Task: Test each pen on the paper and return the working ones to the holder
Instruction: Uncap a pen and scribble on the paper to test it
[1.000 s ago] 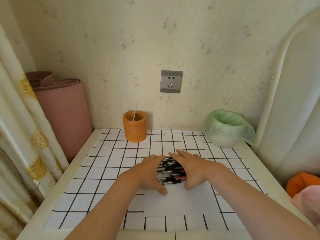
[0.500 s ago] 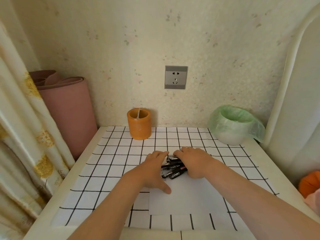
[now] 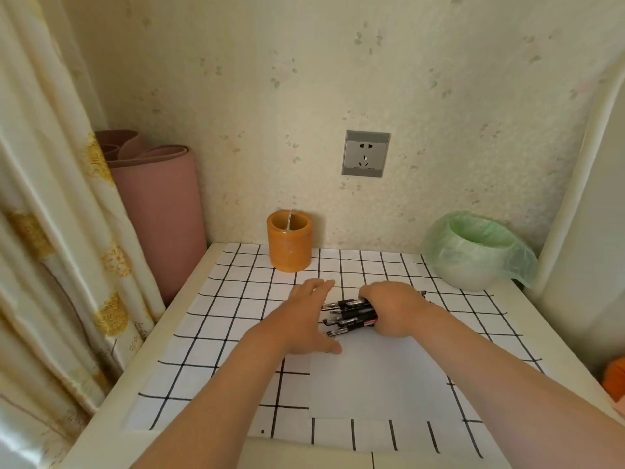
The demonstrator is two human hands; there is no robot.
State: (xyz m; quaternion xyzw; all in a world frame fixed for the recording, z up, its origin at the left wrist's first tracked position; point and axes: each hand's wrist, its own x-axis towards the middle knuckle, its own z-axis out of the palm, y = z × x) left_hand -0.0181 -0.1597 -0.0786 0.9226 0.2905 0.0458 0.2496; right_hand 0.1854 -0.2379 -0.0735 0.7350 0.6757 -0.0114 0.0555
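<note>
Black pens [image 3: 350, 313] lie bunched just past far edge of paper [image 3: 378, 377]. R hand [image 3: 395, 308] grips the bunch; L hand [image 3: 306, 319] flat, fingers straight against tips. Paper looks unmarked, holder [image 3: 289, 247] well beyond it: testing prob. not begun.

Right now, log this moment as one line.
right hand grips pens; left hand open beside pens; paper blank; holder upright behind
</note>
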